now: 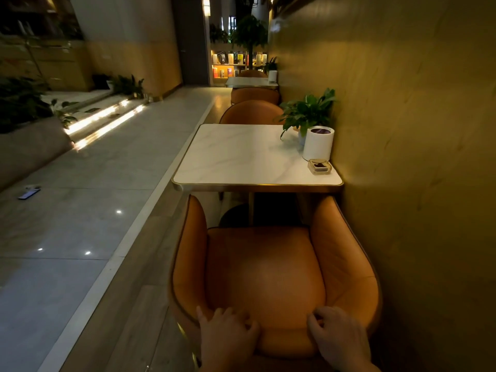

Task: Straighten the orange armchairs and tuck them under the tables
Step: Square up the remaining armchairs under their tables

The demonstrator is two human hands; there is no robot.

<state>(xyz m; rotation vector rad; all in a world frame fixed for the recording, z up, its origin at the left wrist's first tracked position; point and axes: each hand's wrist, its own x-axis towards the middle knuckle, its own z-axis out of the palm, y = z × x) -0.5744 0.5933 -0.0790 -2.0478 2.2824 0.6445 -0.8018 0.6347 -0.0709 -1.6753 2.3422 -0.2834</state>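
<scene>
The orange armchair [264,267] backrest is gripped by the left hand [228,335] and right hand [339,338], fingers curled over it, so the marble table [241,157] edge could easily get bumped if it's shoved crooked.

Orange armchair [268,269], 6 o'clock: left hand [228,336] and right hand [339,336] gripping backrest top. Marble table [241,157], 12 o'clock, arm fronts at its edge. White canister [318,143], ashtray [319,167], potted plant [308,110], 1 o'clock.

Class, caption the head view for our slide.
Both hands, left and right, grip the orange leather armchair facing the white marble table.
</scene>
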